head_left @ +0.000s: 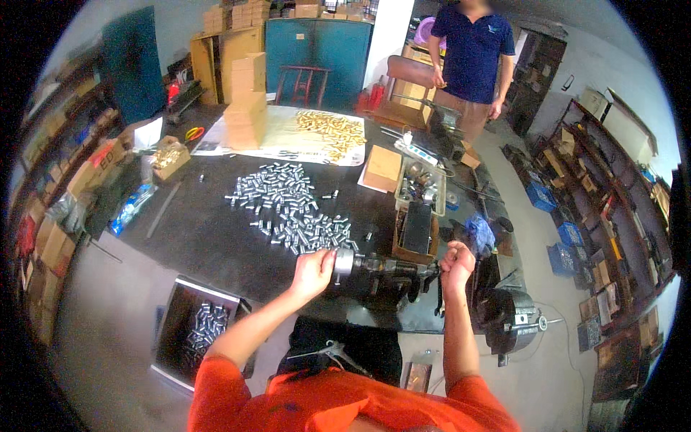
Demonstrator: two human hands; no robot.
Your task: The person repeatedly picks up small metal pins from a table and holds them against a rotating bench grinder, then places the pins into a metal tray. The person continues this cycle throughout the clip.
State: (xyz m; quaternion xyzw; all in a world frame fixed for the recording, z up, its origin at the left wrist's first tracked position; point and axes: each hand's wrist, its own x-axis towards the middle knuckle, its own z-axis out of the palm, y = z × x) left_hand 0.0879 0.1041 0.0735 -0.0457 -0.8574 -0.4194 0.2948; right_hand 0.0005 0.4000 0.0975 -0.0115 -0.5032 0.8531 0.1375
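A small dark bench machine with a round silver chuck (344, 266) sits at the table's near edge. My left hand (314, 273) is closed at the chuck's left face, its fingertips pinched together. Whatever they hold is too small to make out. On the machine's other end, my right hand (457, 265) makes a fist beside a dark lever (439, 295). What lies inside that fist is hidden. Just beyond the chuck, a heap of small silver metal fittings (281, 194) spreads over the dark table (209, 223).
Brass-coloured fittings (331, 133) lie on white paper at the back, beside stacked cardboard boxes (245, 115). A tray of silver fittings (173, 338) stands below at left. A vise (507, 317) is at right. An air blow gun (335, 353) is near my lap. Another person (471, 57) stands beyond.
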